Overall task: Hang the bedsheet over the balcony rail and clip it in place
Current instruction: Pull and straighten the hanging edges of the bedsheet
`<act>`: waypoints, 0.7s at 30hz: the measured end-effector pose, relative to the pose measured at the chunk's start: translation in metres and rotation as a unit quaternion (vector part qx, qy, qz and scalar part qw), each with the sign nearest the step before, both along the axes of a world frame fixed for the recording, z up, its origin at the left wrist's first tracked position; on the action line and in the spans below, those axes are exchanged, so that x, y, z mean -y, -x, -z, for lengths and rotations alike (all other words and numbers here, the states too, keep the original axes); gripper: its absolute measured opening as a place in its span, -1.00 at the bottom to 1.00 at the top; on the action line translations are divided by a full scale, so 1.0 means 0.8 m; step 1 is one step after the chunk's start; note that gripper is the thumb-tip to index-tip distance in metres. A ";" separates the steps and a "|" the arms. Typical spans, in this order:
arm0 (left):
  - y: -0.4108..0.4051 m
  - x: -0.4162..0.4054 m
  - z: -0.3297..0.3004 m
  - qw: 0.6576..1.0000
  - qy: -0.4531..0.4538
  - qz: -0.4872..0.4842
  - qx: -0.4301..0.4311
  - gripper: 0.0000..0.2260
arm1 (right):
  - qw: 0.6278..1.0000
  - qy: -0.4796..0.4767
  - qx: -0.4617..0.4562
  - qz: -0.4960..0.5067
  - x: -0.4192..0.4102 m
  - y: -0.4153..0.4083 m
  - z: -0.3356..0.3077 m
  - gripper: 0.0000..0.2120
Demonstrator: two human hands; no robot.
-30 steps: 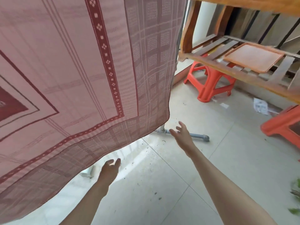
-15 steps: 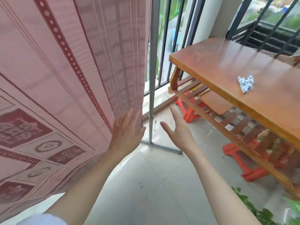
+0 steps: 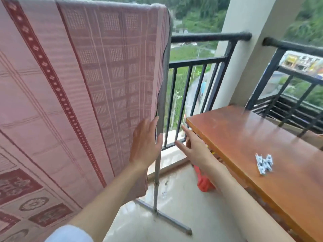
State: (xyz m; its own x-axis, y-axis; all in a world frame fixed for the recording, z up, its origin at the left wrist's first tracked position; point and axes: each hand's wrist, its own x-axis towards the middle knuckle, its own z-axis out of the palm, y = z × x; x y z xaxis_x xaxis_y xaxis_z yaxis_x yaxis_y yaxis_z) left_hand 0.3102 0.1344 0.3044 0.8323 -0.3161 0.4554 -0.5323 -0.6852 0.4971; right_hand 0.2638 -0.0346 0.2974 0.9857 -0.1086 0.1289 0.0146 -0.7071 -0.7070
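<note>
A pink bedsheet (image 3: 78, 84) with dark red patterned bands hangs over the top bar of a grey metal drying rack (image 3: 158, 172) and fills the left of the view. My left hand (image 3: 145, 145) lies flat with straight fingers against the sheet's right edge, beside the rack's upright pole. My right hand (image 3: 194, 151) is held open in the air between the pole and the wooden table, touching nothing. A small heap of white clips (image 3: 264, 164) lies on the table top. The black balcony rail (image 3: 209, 36) runs behind the rack.
An orange-brown wooden table (image 3: 244, 137) stands at the right, close to the railing. A red plastic stool (image 3: 203, 182) shows under it. A beige pillar (image 3: 248, 49) splits the railing. The rack's foot bar (image 3: 173, 222) lies across the tiled floor.
The view has swung up from the floor to the rack top and railing. My left hand rose from under the sheet's hem to its right edge; my right hand stayed open.
</note>
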 end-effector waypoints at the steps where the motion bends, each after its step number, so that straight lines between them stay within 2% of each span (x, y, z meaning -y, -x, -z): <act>1: -0.014 0.011 -0.009 0.999 0.026 -0.012 0.015 -0.55 | 1.000 0.012 0.011 -0.014 0.011 -0.021 -0.012 -0.40; 4: -0.054 0.040 -0.042 0.988 0.104 -0.079 0.081 -0.61 | 0.998 0.012 0.032 -0.059 0.040 -0.080 -0.052 -0.43; 7: -0.080 0.069 -0.074 0.958 0.166 -0.156 0.174 -0.66 | 0.993 -0.009 0.040 -0.110 0.061 -0.126 -0.089 -0.48; 13: -0.115 0.103 -0.139 0.923 0.207 -0.193 0.260 -0.66 | 0.956 -0.115 0.121 -0.243 0.063 -0.214 -0.183 -0.57; 17: -0.126 0.111 -0.171 0.897 0.241 -0.250 0.274 -0.65 | 0.893 -0.242 0.133 -0.354 0.037 -0.258 -0.231 -0.60; 21: -0.125 0.130 -0.197 0.866 0.282 -0.288 0.297 -0.73 | 0.800 -0.382 0.025 -0.461 0.028 -0.282 -0.247 -0.67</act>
State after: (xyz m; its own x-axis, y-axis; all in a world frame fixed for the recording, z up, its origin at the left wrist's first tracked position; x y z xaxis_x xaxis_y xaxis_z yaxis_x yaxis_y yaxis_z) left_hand 0.4103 0.0307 0.4619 0.3431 0.4852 0.8043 -0.4594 -0.6602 0.5943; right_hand 0.4896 -0.0571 0.4954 0.6881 0.5962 0.4135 0.3222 0.2595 -0.9104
